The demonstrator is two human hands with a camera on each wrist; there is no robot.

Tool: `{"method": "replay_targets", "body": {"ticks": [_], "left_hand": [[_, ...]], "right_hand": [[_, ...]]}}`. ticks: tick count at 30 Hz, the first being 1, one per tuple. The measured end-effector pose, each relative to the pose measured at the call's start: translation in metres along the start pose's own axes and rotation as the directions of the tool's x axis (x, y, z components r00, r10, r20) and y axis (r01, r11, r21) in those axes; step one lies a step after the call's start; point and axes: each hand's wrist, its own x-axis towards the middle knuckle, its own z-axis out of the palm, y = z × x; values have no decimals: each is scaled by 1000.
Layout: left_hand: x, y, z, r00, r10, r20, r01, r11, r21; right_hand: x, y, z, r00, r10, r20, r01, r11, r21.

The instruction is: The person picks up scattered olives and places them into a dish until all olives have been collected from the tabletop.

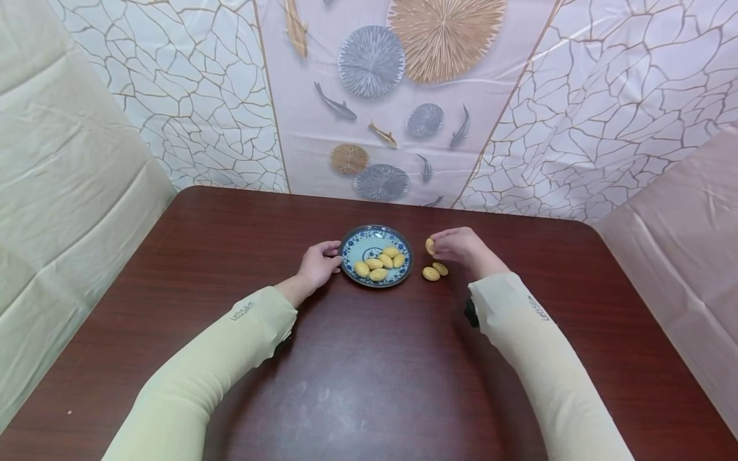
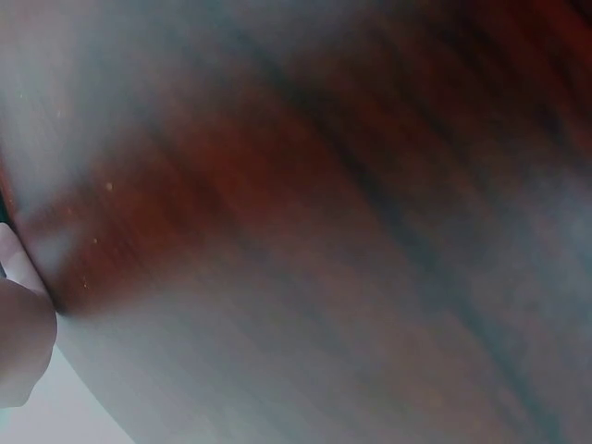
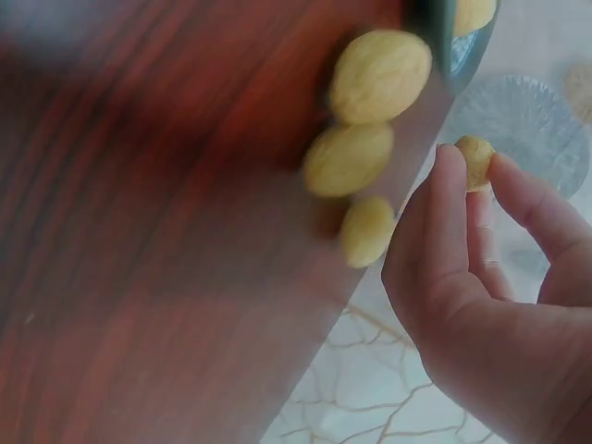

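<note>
A round plate (image 1: 353,248) with a blue floral pattern and dark rim bears several yellow oval pieces (image 1: 378,274), like small rounded cookies. At its left rim, my left hand (image 1: 317,264) holds the edge with thumb and fingers; the left wrist view catches only part of this hand (image 2: 23,338). To the plate's right, my right hand (image 1: 461,246) pinches one yellow oval piece (image 3: 474,165) between thumb and fingertips, raised off the table. Below it lie more loose yellow oval pieces (image 1: 430,273); the right wrist view shows three in a row, the largest-looking piece (image 3: 379,76) nearest the plate.
All this stands on a dark reddish-brown wooden table (image 1: 346,358), near its far edge. Behind the table hangs a patterned cloth (image 1: 207,96) with fish and disc shapes in its middle panel. Plain pale cloth (image 1: 52,192) closes off the left side.
</note>
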Motion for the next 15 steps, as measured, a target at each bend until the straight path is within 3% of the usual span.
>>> {"method": "replay_targets", "body": {"ticks": [5,15], "left_hand": [[0,0,0,1000,-1,0,1,1000,3],[0,0,0,1000,-7,-2,7,1000,4]], "right_hand": [[1,-7,12,1000,-21,19,22,1000,-20],[3,-21,37,997,-52,60,50,998,31]]}}
